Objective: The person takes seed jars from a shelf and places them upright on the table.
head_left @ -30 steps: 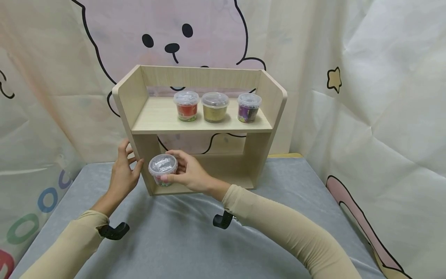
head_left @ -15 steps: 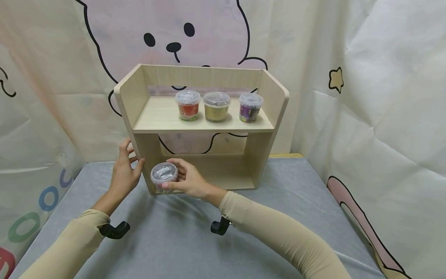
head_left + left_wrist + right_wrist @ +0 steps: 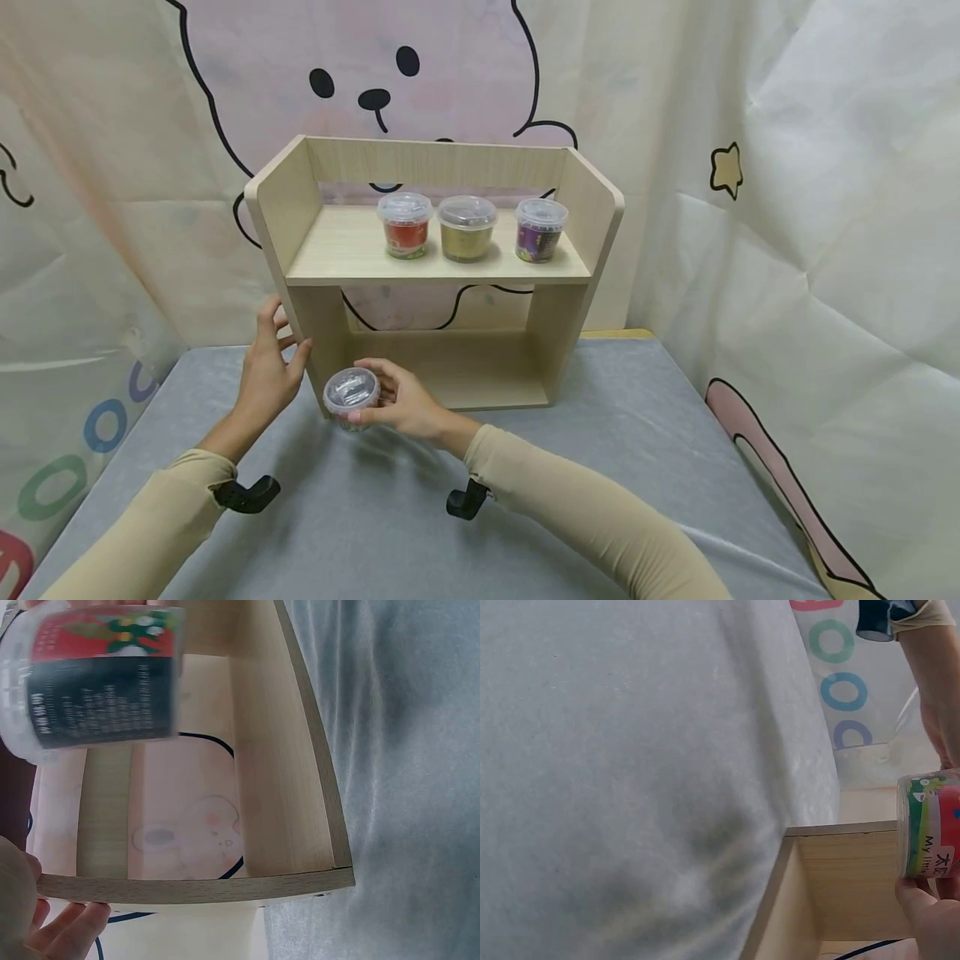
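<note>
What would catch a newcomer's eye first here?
Probably the pale wooden shelf on the grey table, with a red tub, a yellow tub and a purple tub on top. By its lower left corner, the right hand holds another lidded tub, while the left hand touches the shelf's side. Behind hangs a big pinkish cartoon face.

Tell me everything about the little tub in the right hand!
The tub looks like clear plastic, with a round clear lid on top. Its label has red, green and dark parts with printed writing. It's roughly upright, held by the right hand, in front of the wooden shelf near its lower left. I can't make out what's inside.
</note>
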Demonstrator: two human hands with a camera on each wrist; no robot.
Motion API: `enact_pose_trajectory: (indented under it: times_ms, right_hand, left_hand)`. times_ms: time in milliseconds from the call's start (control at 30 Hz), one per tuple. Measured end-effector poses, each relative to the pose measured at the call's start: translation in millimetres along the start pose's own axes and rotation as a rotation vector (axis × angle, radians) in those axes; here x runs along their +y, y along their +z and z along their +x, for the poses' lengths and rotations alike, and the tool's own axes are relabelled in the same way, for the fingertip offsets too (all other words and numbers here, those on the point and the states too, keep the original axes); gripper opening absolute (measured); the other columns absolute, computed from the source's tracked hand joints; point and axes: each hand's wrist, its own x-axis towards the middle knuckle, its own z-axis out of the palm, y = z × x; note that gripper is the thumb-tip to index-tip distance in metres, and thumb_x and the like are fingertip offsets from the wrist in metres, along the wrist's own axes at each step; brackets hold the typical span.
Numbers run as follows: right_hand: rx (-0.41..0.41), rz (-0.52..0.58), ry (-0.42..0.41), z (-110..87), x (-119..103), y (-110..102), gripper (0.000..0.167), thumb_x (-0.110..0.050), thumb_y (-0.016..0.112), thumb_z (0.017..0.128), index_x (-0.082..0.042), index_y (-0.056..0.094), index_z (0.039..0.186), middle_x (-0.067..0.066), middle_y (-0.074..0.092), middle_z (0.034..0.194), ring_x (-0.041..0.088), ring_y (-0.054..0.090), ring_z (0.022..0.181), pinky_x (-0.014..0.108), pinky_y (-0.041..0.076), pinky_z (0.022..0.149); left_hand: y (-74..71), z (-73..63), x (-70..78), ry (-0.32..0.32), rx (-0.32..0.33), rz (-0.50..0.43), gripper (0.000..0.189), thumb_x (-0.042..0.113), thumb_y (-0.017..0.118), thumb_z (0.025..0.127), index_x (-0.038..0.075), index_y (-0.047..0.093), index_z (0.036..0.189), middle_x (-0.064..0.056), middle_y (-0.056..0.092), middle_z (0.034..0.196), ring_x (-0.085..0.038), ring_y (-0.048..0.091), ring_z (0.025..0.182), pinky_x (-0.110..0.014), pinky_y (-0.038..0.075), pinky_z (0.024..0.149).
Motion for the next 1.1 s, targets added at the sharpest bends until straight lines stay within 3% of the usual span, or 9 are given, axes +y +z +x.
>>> enact_pose_trajectory:
  times_ms: [500,733,1100]
  right_hand:
    - [0.039,0.031,0.05,0.1,34.5,8.8,0.07,0.012,0.072,0.085,-0.003,0.044,0.148,0.021,0.058,0.142,0.014,0.061,0.121,0.024,0.052,0.102]
    - [0.015,0.007,0.045,1.9,50.8,10.5,0.071,0.013,0.071,0.085,0.0,0.041,0.148,0.026,0.056,0.142,0.014,0.061,0.123,0.021,0.051,0.101]
    - [0.037,0.01,0.088,1.0,69.6,17.8,0.071,0.015,0.073,0.082,0.003,0.041,0.144,0.027,0.063,0.131,0.014,0.065,0.112,0.021,0.053,0.096]
  left_hand:
    - [0.1,-0.2,-0.8,0.01,0.007,-0.005,0.079,-0.007,0.061,0.095,0.019,0.017,0.155,-0.036,0.055,0.135,-0.058,0.065,0.107,-0.068,0.056,0.076]
    - [-0.3,-0.3,-1.4,0.011,0.007,-0.003,0.077,-0.006,0.061,0.095,0.019,0.018,0.154,-0.035,0.055,0.135,-0.057,0.065,0.107,-0.068,0.057,0.075]
    - [-1.2,-0.7,-0.3,0.015,0.012,-0.009,0.077,-0.006,0.061,0.095,0.018,0.018,0.154,-0.037,0.055,0.136,-0.058,0.065,0.107,-0.067,0.057,0.075]
